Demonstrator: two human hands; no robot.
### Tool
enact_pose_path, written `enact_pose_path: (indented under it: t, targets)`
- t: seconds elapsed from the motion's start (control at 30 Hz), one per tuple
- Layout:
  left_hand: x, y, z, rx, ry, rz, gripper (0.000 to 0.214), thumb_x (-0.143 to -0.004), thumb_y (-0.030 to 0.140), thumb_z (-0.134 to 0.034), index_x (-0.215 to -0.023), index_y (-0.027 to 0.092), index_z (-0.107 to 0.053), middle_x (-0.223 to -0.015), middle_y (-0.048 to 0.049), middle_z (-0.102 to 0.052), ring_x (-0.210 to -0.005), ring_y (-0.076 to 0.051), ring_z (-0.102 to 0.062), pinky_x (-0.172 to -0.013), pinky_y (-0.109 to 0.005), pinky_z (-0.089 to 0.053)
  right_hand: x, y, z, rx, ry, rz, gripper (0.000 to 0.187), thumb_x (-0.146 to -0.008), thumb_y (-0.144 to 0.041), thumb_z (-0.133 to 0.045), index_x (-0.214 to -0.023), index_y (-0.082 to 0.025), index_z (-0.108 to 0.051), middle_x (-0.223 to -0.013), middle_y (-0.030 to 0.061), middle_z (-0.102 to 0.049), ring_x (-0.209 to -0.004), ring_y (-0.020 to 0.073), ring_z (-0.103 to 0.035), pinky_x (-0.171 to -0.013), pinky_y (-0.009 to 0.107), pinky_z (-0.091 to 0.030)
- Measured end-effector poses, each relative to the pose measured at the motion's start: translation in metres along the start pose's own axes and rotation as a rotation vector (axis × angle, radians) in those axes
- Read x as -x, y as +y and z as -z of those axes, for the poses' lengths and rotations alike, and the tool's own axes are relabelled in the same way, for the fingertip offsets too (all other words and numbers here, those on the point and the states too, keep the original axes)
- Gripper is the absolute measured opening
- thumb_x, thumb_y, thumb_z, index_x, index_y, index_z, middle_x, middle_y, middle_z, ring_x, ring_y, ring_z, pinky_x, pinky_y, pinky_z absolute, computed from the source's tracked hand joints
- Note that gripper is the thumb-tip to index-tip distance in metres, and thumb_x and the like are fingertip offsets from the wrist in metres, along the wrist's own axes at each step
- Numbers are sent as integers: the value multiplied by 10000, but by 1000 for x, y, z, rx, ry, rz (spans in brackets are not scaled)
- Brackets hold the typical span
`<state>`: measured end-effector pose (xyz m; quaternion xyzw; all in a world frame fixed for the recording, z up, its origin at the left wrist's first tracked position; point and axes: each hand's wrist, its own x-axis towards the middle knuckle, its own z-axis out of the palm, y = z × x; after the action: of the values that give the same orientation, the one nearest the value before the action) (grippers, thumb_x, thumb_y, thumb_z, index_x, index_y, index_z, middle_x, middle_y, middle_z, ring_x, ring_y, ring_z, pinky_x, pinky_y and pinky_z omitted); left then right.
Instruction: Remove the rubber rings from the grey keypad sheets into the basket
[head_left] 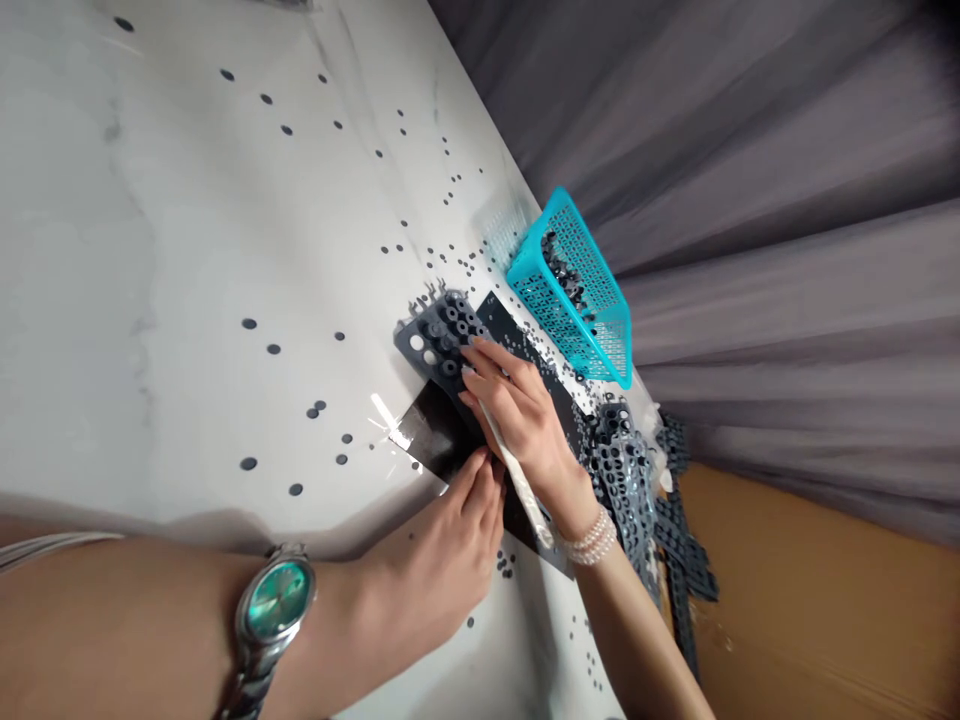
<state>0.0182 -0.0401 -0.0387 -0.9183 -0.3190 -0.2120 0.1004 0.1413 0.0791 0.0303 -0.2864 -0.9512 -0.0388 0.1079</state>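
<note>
A dark grey rubber-like sheet (424, 350) with rows of round holes and rings lies tilted over a glossy black board (439, 425). My left hand (469, 515), with a watch on the wrist, is closed at the sheet's near end; its fingertips are partly hidden. Above that sheet is my right hand (521, 405), wearing a pearl bracelet. Its fingers are wrapped round a slim white stick-like tool (517, 475), whose working tip is hidden by the fingers. Some holes in the sheet show white through them, while others still hold dark rings.
A turquoise basket (536, 275) holding small dark pieces stands by the table's far edge. Small black discs (249, 463) lie scattered over the white marbled table (187, 250). Several perforated strips (626, 470) are piled at the right, beside a cardboard box (810, 590) and a grey curtain (750, 200).
</note>
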Motion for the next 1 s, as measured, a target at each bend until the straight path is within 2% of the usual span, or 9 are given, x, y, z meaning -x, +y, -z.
enact_pose_path:
  t: [0.13, 0.37, 0.47, 0.67, 1.0]
  targets:
    - [-1, -4, 2, -7, 6, -7, 579, -853, 464, -491, -1271, 108, -673, -1306, -196, -654, -1282, -411, -540, -1180, -664, -193, -15, 10, -3, 23, -21, 19, 227, -1003, -114, -439, -1199, -191, -523, -1336, 169, -624, -1390, 239, -475, -1037, 421, -511]
    - [-3, -3, 2, -6, -34, -30, 638, -839, 487, -498, -1339, 114, -628, -1371, -187, -614, -1321, -425, -500, -1181, -673, -198, -42, 21, 0, -109, 83, -63, 265, -1021, -175, -406, -1243, -242, -534, -1365, 100, -589, -1400, 232, -465, -1086, 448, -510]
    - [-4, -2, 3, -21, -45, -9, 606, -851, 464, -492, -1338, 132, -633, -1359, -173, -625, -1313, -411, -512, -1185, -664, -198, -34, 21, 2, -116, 103, -67, 238, -1009, -188, -453, -1214, -244, -559, -1341, 88, -612, -1404, 250, -461, -1068, 468, -528]
    - [-3, 3, -3, -27, -20, -6, 616, -867, 487, -470, -1353, 141, -621, -1367, -173, -619, -1312, -402, -515, -1186, -667, -191, -7, 8, 0, -99, 88, -51, 251, -965, -112, -516, -1177, -227, -585, -1279, 90, -671, -1328, 236, -544, -1023, 449, -555]
    - [-3, 4, -3, -4, 3, 5, 609, -877, 468, -468, -1319, 87, -641, -1347, -215, -624, -1290, -417, -526, -1176, -673, -190, -7, 0, -2, -65, 10, -15, 211, -967, -108, -516, -1147, -201, -576, -1294, 123, -670, -1345, 243, -525, -1006, 457, -542]
